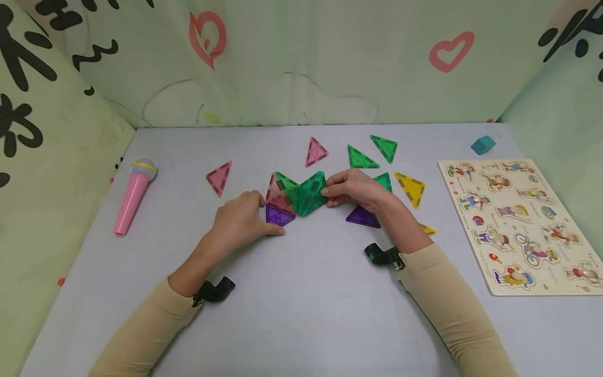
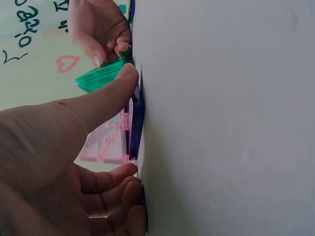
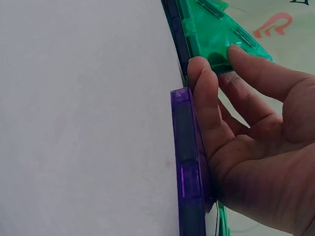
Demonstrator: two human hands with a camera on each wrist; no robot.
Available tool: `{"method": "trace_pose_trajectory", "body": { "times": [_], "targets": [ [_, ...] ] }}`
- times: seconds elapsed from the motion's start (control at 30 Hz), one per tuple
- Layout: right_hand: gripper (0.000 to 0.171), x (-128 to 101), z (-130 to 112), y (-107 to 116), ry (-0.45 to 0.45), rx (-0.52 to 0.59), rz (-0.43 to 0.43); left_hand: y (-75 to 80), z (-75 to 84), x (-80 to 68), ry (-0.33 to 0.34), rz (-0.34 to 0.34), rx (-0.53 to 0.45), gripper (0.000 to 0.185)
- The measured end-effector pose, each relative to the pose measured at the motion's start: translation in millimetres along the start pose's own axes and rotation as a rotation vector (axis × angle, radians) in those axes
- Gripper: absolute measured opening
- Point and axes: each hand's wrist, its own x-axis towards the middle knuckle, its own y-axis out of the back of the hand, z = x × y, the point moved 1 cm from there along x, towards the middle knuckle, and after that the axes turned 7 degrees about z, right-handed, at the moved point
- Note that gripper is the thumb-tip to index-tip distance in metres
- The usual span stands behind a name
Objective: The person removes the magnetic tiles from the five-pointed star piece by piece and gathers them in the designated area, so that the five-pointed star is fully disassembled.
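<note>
A cluster of magnetic triangle tiles sits mid-table: a pink tile (image 1: 277, 195), a purple tile (image 1: 279, 214) and joined green tiles (image 1: 306, 192). My left hand (image 1: 268, 214) brackets the pink and purple tiles, thumb along the purple one and fingers curled at the pink one's edge. In the left wrist view the pink tile (image 2: 108, 142) stands up off the table above the flat purple tile (image 2: 137, 128). My right hand (image 1: 326, 189) pinches the raised green tile (image 3: 211, 34) between thumb and fingers. Under its palm lies a loose purple tile (image 3: 186, 162).
Loose tiles lie around: pink ones (image 1: 219, 177) (image 1: 315, 152), green ones (image 1: 360, 157) (image 1: 385, 146), a yellow one (image 1: 411, 188). A pink toy microphone (image 1: 134, 196) lies at left. A wooden puzzle board (image 1: 523, 225) and a teal cube (image 1: 482, 144) are at right. Curtains close in three sides.
</note>
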Motion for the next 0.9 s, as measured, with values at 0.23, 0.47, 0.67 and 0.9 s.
{"method": "trace_pose_trajectory", "body": {
  "times": [0.23, 0.47, 0.67, 0.9],
  "targets": [
    [0.017, 0, 1, 0, 0.003, -0.009, 0.002, -1.3, -1.4, 0.6, -0.015, 0.020, -0.021, 0.068],
    [0.019, -1, 1, 0, 0.017, -0.036, 0.007, 2.3, -2.6, 4.4, 0.043, -0.035, -0.057, 0.067],
    [0.023, -1, 1, -2, 0.039, -0.069, 0.012, 1.2, 0.6, 9.2, 0.022, 0.011, 0.031, 0.085],
    [0.024, -2, 0, -4, 0.049, -0.094, 0.014, 2.7, -1.7, 17.4, 0.014, 0.005, 0.005, 0.073]
  ]
}}
